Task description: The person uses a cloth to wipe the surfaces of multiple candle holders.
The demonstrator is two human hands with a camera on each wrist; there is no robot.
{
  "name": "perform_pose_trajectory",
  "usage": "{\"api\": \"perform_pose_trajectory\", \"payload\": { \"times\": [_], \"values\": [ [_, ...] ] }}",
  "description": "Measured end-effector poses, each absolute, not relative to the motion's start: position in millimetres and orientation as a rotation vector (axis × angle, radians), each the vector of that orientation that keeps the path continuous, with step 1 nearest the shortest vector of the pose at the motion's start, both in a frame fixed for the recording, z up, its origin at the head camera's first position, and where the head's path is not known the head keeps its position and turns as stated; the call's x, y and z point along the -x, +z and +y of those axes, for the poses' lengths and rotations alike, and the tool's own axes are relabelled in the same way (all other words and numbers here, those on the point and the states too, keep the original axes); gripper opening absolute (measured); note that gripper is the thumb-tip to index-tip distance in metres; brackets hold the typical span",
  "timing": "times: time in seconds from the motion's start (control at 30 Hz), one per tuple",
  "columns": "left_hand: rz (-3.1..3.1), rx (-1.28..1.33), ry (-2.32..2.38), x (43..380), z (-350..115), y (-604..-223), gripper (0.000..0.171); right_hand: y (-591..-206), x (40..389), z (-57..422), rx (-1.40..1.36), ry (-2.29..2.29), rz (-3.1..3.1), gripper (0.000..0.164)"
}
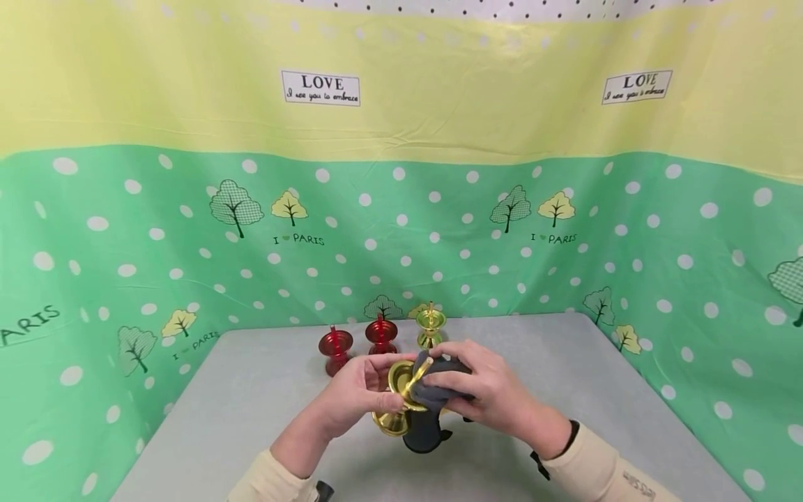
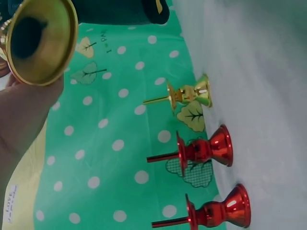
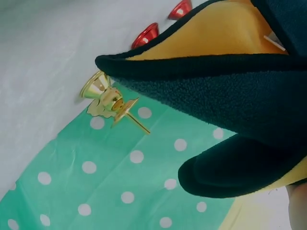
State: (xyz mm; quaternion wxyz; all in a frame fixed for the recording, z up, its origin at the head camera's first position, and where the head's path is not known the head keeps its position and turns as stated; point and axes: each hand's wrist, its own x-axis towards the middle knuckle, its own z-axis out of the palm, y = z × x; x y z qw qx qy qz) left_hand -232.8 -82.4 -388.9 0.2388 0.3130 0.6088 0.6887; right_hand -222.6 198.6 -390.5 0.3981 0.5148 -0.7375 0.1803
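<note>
My left hand (image 1: pixel 357 394) holds a shiny gold candle holder (image 1: pixel 392 422) tilted, its thumb and fingers round the cup. A thin rod stands up from the cup, and the flared base shows its hollow underside in the left wrist view. With my right hand (image 1: pixel 495 390) I grip a dark fleecy cloth (image 1: pixel 423 432) that has a yellow underside (image 3: pixel 211 33). The bunched cloth lies against the cup and rod of the held candle holder. Folds of it hang below both hands, and the right fingertips are partly hidden in it.
Behind my hands, two red candle holders (image 1: pixel 335 344) and another gold candle holder (image 1: pixel 431 321) stand upright in a row near the back of the grey table (image 1: pixel 251 376). A green and yellow printed curtain (image 1: pixel 401 244) surrounds the table at the back and sides.
</note>
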Motion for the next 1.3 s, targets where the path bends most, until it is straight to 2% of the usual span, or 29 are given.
{"api": "perform_pose_trajectory", "payload": {
  "times": [0.3, 0.5, 0.6, 1.1, 1.2, 1.3],
  "values": [
    [1.667, -0.86, 1.919, 235.2, -76.0, -397.0, 0.072, -393.3, 230.6, 204.2, -1.261, 0.385, -1.942, 0.021],
    [1.87, -0.681, 1.95, 232.0, -65.3, -397.4, 0.07, -398.7, 231.8, 205.3, -1.222, 0.357, -1.991, 0.046],
    [1.993, -0.631, 1.942, 231.4, -61.7, -398.4, 0.072, -402.3, 230.4, 203.1, -1.195, 0.334, -1.988, 0.051],
    [2.175, -0.493, 2.16, 230.5, -47.1, -409.0, 0.081, -405.3, 216.7, 174.9, -0.977, 0.37, -1.973, 0.036],
    [2.153, -0.524, 2.145, 231.0, -50.9, -408.2, 0.077, -406.8, 218.4, 175.6, -0.953, 0.386, -1.94, 0.029],
    [2.065, -0.571, 2.132, 231.9, -56.8, -406.0, 0.072, -405.4, 220.7, 176.8, -0.964, 0.479, -1.868, 0.03]
  ]
}}
